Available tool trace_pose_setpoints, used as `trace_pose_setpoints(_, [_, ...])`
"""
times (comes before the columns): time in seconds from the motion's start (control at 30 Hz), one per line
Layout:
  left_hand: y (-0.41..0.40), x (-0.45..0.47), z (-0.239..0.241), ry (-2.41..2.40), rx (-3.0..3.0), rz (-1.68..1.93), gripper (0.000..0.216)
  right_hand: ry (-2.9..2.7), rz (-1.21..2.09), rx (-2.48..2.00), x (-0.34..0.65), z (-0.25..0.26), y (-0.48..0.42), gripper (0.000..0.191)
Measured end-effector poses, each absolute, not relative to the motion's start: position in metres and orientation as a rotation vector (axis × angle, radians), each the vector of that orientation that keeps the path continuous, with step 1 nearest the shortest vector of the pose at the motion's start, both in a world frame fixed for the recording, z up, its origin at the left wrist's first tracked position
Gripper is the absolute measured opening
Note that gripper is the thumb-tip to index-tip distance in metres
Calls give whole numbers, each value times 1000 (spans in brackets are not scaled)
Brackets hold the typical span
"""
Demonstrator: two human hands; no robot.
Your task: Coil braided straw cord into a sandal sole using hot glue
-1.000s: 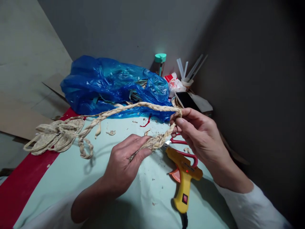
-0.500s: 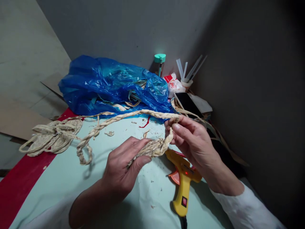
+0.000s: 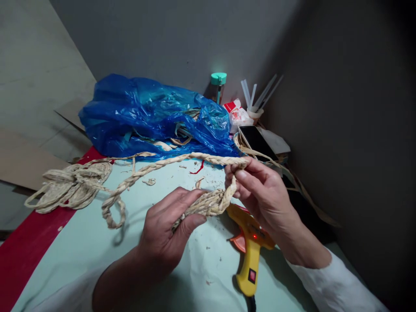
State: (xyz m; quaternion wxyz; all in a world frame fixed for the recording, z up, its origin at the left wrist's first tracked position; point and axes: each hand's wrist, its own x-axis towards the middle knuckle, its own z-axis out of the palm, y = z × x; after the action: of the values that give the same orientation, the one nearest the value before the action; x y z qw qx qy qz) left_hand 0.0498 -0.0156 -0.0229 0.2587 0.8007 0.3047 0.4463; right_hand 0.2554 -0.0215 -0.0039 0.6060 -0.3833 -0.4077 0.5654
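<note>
My left hand [image 3: 172, 225] is closed round a flat, woven piece of pale straw braid [image 3: 211, 203], with the thumb on its near side. From that piece the braid rises to my right hand [image 3: 260, 186], which pinches it between thumb and fingers. Beyond the pinch a loose length of braided cord [image 3: 162, 162] arches leftward and ends in a hanging curl. Under my right hand lies a yellow hot glue gun [image 3: 250, 260] with an orange trigger and a lit red light. Part of its front end is hidden.
A blue plastic bag [image 3: 146, 112] with straw strips lies at the back. To the left rests a coiled bundle of cord [image 3: 74, 186]. A phone [image 3: 258, 141], a cup of glue sticks [image 3: 255, 113] and a green-lidded jar [image 3: 218, 80] stand toward the back right.
The hanging curl of the cord has swung slightly left and down. Both hands keep their grip on the braid, almost without moving.
</note>
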Motion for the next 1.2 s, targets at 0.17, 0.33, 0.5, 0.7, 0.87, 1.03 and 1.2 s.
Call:
trace_pose_setpoints(0.17, [-17,49,-22,852,2164,1199,27,-947,1301,-872,257,-4,-22,16])
trace_pose_setpoints(0.33, [-17,47,-24,816,2022,1219,29,-952,1358,-872,250,-8,-23,18])
trace_pose_setpoints(0.5, [-14,46,-25,776,1830,1166,26,-955,1388,-819,241,-13,-24,18])
trace_pose_setpoints(0.7, [-14,51,-20,717,1386,1046,23,-1000,1360,-786,240,-16,-25,15])
trace_pose_setpoints(0.87, [-13,56,-18,609,1075,841,30,-1021,1372,-801,240,-19,-24,15])
trace_pose_setpoints(1.03, [-13,61,-15,557,860,784,35,-1021,1369,-802,236,-25,-24,15])
trace_pose_setpoints(1.2, [-14,65,-12,544,731,797,33,-1015,1306,-830,236,-27,-26,13])
